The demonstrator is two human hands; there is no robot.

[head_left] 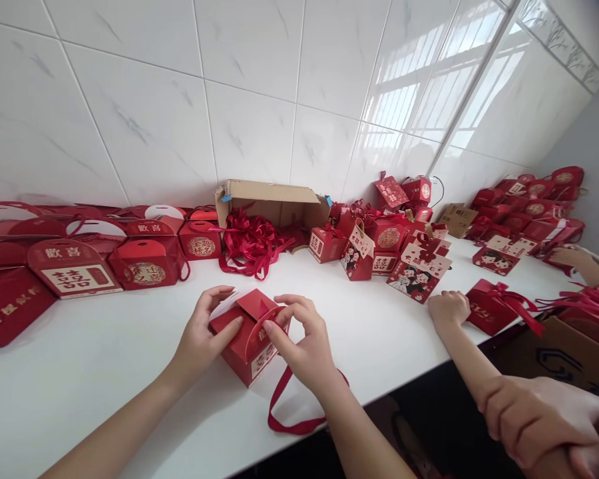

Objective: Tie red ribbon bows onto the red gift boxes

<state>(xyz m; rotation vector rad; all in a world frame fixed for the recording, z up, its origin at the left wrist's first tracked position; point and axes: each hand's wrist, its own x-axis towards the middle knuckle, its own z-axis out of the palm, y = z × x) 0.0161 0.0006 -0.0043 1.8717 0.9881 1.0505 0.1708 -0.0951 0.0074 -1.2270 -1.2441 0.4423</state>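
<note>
A small red gift box (235, 358) with a white printed front panel sits on the white table (130, 372), between my hands. My left hand (207, 326) grips its left side, thumb on the top and fingers behind, near a raised white-backed flap. With thumb and fingers my right hand (303, 336) pinches the rounded front flap (259, 332), which stands partly up. A narrow top flap (256, 304) leans over the box's middle. From under my right hand a dark red ribbon (278, 402) loops down onto the table.
Behind the box stands an open cardboard carton (274, 191) with loose red ribbons (252, 239). Rows of red gift boxes (74, 269) line the left; more boxes (389, 233) crowd the right. At right are another person's fist (449, 307), a hand on a forearm (539, 412), and a ribboned box (490, 307).
</note>
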